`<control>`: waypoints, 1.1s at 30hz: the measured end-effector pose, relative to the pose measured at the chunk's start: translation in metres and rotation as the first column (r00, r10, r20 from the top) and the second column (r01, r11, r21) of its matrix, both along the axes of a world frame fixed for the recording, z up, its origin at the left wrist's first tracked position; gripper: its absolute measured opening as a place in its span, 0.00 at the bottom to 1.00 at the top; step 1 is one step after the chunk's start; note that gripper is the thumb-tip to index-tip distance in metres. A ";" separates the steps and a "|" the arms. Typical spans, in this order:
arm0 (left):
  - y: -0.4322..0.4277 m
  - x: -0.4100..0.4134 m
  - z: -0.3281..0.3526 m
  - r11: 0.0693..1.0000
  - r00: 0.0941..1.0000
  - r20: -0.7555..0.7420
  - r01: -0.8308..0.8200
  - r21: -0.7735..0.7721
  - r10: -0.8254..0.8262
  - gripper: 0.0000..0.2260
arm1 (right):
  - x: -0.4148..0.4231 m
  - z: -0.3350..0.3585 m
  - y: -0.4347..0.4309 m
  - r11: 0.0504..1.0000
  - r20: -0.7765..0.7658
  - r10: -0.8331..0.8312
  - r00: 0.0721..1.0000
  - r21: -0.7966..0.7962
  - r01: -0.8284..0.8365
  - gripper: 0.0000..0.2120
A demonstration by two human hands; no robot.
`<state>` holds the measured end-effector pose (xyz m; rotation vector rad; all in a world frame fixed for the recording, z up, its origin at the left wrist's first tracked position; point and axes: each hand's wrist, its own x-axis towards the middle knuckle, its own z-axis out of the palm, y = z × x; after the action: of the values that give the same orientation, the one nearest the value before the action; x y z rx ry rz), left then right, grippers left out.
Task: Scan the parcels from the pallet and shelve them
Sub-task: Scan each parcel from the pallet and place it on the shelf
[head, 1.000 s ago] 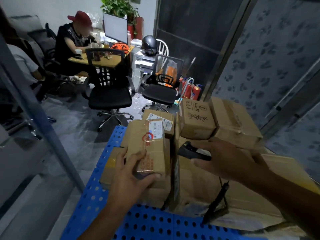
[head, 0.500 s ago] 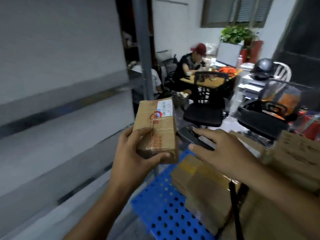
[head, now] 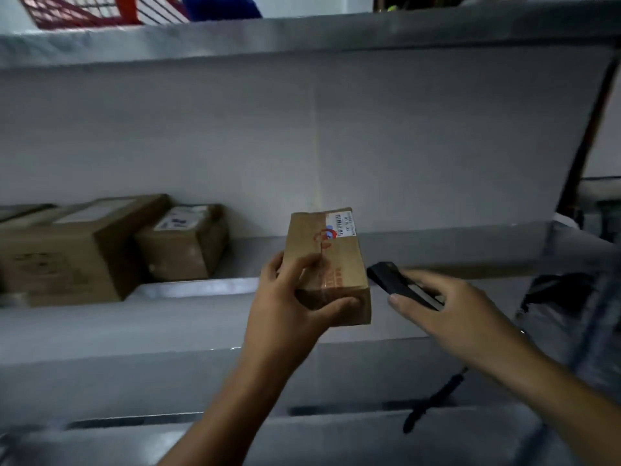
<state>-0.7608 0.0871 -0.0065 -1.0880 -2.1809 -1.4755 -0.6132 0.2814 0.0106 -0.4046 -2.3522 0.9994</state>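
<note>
Raised to shelf (head: pixel 201 290): taped brown pkg (head: pixel 327 264) (white label).

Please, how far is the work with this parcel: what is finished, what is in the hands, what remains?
Done: two cardboard boxes already sit on the shelf. In hand: the left hand holds a small parcel before that shelf; the right hand holds a black scanner beside it. Left: setting this parcel down on the shelf. Whether it is scanned cannot be told.
</note>
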 end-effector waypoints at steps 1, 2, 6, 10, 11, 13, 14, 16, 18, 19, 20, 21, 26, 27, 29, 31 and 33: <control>-0.012 -0.016 0.004 0.999 0.999 -0.002 -0.038 0.001 0.038 0.33 | -0.023 0.003 -0.007 0.999 -0.003 0.045 0.999 -0.002 -0.045 0.19; -0.022 -0.032 0.007 0.997 0.997 -0.013 -0.077 0.000 0.077 0.33 | -0.045 0.006 -0.014 0.997 0.000 0.079 0.997 -0.005 -0.079 0.21; -0.048 -0.090 0.007 0.968 0.971 -0.071 -0.236 -0.090 0.230 0.34 | -0.120 0.003 -0.036 0.992 0.030 0.125 0.992 -0.031 -0.124 0.24; -0.051 -0.130 -0.006 0.902 0.855 -0.395 -0.414 -0.127 0.336 0.28 | -0.163 -0.007 -0.048 0.978 0.078 0.161 0.984 -0.147 -0.148 0.20; -0.050 -0.139 -0.012 0.902 0.820 -0.483 -0.413 -0.126 0.308 0.28 | -0.170 -0.009 -0.049 0.974 0.077 0.166 0.983 -0.166 -0.152 0.18; -0.047 -0.154 -0.025 0.923 0.812 -0.537 -0.356 -0.143 0.230 0.30 | -0.181 -0.013 -0.050 0.975 0.077 0.159 0.984 -0.169 -0.144 0.15; -0.045 -0.159 -0.030 0.929 0.832 -0.514 -0.332 -0.164 0.207 0.32 | -0.184 -0.014 -0.048 0.977 0.076 0.145 0.987 -0.165 -0.131 0.15; -0.043 -0.168 -0.037 0.924 0.852 -0.485 -0.326 -0.197 0.197 0.37 | -0.184 -0.015 -0.042 0.982 0.078 0.103 0.992 -0.168 -0.089 0.19; -0.039 -0.172 -0.039 0.907 0.840 -0.497 -0.362 -0.217 0.216 0.43 | -0.175 -0.017 -0.032 0.982 0.080 0.083 0.993 -0.174 -0.068 0.25; -0.037 -0.171 -0.040 0.894 0.834 -0.500 -0.387 -0.227 0.234 0.45 | -0.167 -0.019 -0.027 0.982 0.079 0.085 0.993 -0.173 -0.070 0.26; -0.034 -0.170 -0.039 0.880 0.828 -0.500 -0.413 -0.235 0.255 0.47 | -0.157 -0.021 -0.022 0.983 0.079 0.086 0.993 -0.171 -0.072 0.27; -0.031 -0.167 -0.038 0.869 0.823 -0.496 -0.435 -0.237 0.277 0.48 | -0.145 -0.022 -0.017 0.983 0.082 0.084 0.993 -0.170 -0.069 0.26; -0.001 -0.123 -0.038 0.945 0.879 -0.421 -0.301 -0.129 0.222 0.45 | -0.061 -0.027 0.012 0.995 0.134 -0.048 0.990 -0.083 0.060 0.22; 0.011 -0.106 -0.042 0.970 0.892 -0.420 -0.224 -0.090 0.167 0.42 | -0.038 -0.028 0.018 0.993 0.142 -0.094 0.985 -0.060 0.103 0.22; 0.041 -0.063 -0.055 0.997 0.900 -0.435 -0.060 -0.044 0.035 0.36 | 0.013 -0.033 0.033 0.984 0.172 -0.164 0.971 -0.036 0.172 0.21; 0.074 -0.012 -0.075 0.991 0.896 -0.424 0.110 -0.074 -0.131 0.31 | 0.071 -0.041 0.047 0.966 0.199 -0.247 0.948 -0.028 0.258 0.22; 0.106 0.038 -0.100 0.953 0.880 -0.368 0.258 -0.159 -0.300 0.27 | 0.135 -0.051 0.058 0.928 0.243 -0.365 0.898 0.019 0.372 0.24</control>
<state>-0.7227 0.1935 -0.1063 -1.6347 -1.8948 -1.1260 -0.4784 0.3395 -0.0405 -0.9953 -2.3452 0.8379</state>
